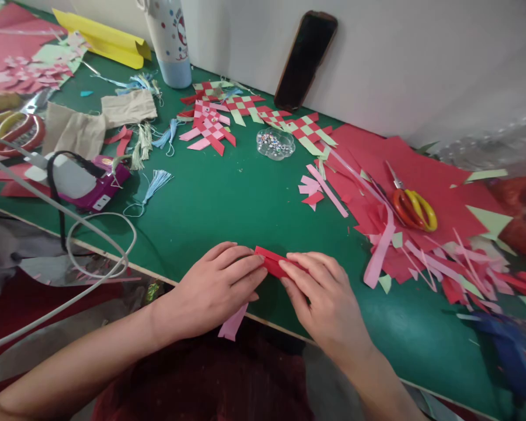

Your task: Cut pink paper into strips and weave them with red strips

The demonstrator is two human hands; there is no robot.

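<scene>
A narrow folded red paper strip [272, 263] lies between my two hands near the front edge of the green table. My left hand [223, 286] has its fingers bent together at the strip's left end. At the right end, my right hand [322, 286] pinches the strip between thumb and fingers. Below my left hand, a pink paper strip [234, 324] hangs past the table edge; its upper part is hidden. Beyond the hands lie several woven paper fish shapes [213, 126] in red, pink and pale green, beside a clear dish of small beads [275, 144].
Scissors [414, 209] rest on red paper sheets [368, 155] and scraps at right. A phone [305, 61] leans against the wall near a bottle [169, 44]. Tassels [155, 186], a purple power socket [103, 184] with a white cable [100, 219], and more scissors [20, 126] occupy the left.
</scene>
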